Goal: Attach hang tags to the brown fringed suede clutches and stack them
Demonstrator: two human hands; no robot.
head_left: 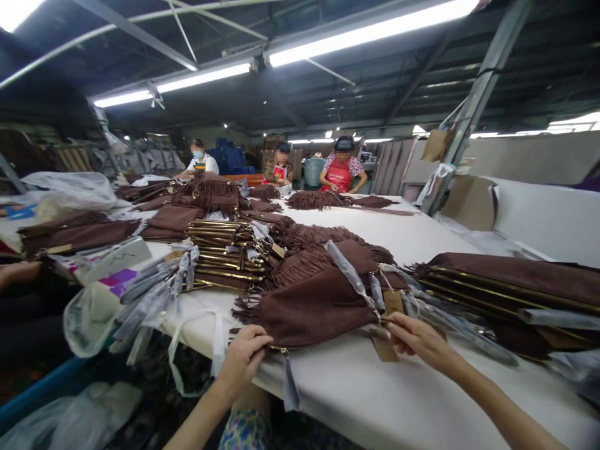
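Note:
A brown fringed bag (314, 306) lies at the front edge of the white table. My left hand (248, 350) is closed on the bag's near left corner, beside a zipper pull in a plastic sleeve (289, 384). At the bag's right end, my right hand (415, 337) pinches the corner where a strap and white string meet. A brown cardboard tag (384, 347) hangs just left of those fingers, and another tag (394, 302) lies behind. More fringed bags (328, 240) lie directly behind this one.
Bags with gold zippers are stacked at left (225, 250) and at right (515, 281). Plastic-wrapped straps (150, 300) spill over the table's left edge. Several people, one in a red apron (338, 174), are at the far side of the white table (398, 234). Another person's arm (21, 273) shows at far left.

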